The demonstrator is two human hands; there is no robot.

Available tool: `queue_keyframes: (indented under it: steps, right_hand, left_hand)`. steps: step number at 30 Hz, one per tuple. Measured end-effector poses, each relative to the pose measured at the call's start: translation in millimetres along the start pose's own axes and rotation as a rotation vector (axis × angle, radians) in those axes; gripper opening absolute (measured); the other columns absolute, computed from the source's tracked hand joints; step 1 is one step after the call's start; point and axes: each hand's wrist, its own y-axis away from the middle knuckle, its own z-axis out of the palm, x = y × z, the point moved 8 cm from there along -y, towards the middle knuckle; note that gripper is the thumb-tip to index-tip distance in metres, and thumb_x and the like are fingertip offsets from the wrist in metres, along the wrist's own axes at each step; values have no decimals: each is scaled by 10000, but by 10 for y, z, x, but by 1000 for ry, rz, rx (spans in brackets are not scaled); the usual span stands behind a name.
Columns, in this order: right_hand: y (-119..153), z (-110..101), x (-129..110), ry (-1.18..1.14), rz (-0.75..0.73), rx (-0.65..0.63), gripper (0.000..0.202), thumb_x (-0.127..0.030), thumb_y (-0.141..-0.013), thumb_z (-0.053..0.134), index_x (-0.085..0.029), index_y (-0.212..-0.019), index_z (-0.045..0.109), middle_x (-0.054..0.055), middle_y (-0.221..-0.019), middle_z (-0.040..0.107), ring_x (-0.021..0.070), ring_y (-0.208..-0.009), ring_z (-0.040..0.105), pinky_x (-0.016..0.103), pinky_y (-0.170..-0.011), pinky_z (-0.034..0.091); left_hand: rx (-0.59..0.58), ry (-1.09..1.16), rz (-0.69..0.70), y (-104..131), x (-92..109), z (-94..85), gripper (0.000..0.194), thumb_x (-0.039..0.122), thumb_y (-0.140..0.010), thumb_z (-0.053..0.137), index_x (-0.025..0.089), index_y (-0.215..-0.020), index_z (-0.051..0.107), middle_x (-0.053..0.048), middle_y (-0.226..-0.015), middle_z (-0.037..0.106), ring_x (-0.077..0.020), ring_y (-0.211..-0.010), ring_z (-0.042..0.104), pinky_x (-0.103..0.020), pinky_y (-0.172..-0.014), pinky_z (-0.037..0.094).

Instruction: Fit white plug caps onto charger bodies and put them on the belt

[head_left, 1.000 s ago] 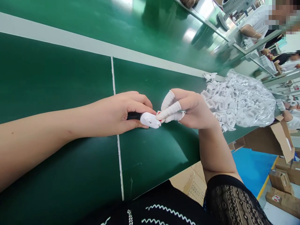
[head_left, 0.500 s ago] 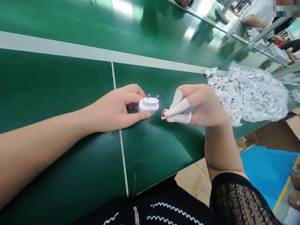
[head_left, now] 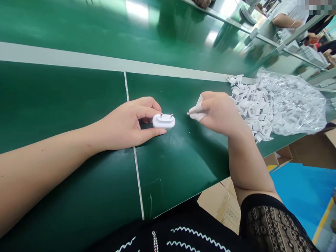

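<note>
head view: the white plug point(head_left: 163, 122) is in the grip of the left hand point(head_left: 131, 122), just above or on the green counter point(head_left: 178, 168); i cannot tell whether it touches the surface. its long axis runs left to right across the view, roughly in line with the left forearm point(head_left: 60, 143). the face with the 2 metal pins point(head_left: 172, 115) is turned up toward the camera and the far side, and the pins stand side by side along that long axis.

the left hand closes on the plug from its left end, thumb along the near side and fingers curled round the far side. the left forearm comes in from the left edge, low and nearly level, rising slightly toward the wrist.

the right hand point(head_left: 220, 113) is apart from the plug, to its right. its back is up, the wrist bent to the left, and its forearm point(head_left: 248, 164) climbs from the lower right. white covers sit on its fingertips, which are pinched together round a small pale piece point(head_left: 188, 113), mostly hidden.

beyond the right hand lies a heap of white plastic parts point(head_left: 252, 108), beside a clear plastic bag point(head_left: 296, 101) holding more. a white line point(head_left: 138, 178) crosses the counter under the left hand.
</note>
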Motion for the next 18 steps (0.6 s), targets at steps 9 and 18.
queue_keyframes:
  steps: [9, 18]
  right_hand:
    - [-122, 139, 164, -325, 56, 326, 164, -297, -862, 759, -215, -998, 796, 51, -977, 708, 176, -842, 667, 307, -690, 542]
    - [-179, 473, 121, 112, 67, 21, 185, -238, -973, 611, -197, -982, 792, 83, -1090, 717, 223, -958, 648, 311, -707, 481]
  left_hand:
    - [85, 104, -90, -10, -4, -42, 220, 411, -803, 763, 209, -891, 757, -48, -982, 648, -175, -774, 612, -288, -684, 505]
    - [610, -130, -572, -190, -452, -862, 284, 342, -757, 791, 174, -975, 718, -70, -1013, 729, -272, -949, 692, -361, -882, 550]
